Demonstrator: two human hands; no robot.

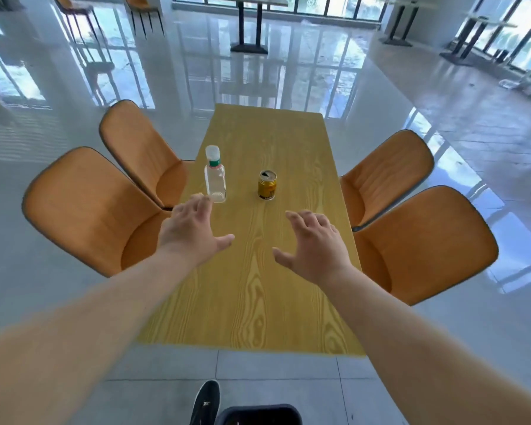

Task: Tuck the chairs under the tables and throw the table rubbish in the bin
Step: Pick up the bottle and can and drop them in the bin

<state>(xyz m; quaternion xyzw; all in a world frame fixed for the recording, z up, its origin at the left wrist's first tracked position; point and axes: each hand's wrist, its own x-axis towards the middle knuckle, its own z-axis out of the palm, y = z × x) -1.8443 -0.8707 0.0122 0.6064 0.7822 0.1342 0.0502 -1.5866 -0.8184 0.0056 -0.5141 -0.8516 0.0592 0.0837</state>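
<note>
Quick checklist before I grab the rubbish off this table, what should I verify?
1. Both hands free: left hand and right hand open, holding nothing. Ok.
2. Bottle upright, just beyond the left fingertips. Ok.
3. Can upright, apart from the bottle. Ok.
4. Can opened; contents: cannot tell.
5. Bin close by, near the shoe, at the table's near end. Ok.
6. Chairs tucked: seats on both sides partly out. Not ok.

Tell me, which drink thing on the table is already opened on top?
The gold can. Its top shows a dark open hole, while the clear bottle beside it has its white cap on. Both stand upright on the yellow table.
</note>
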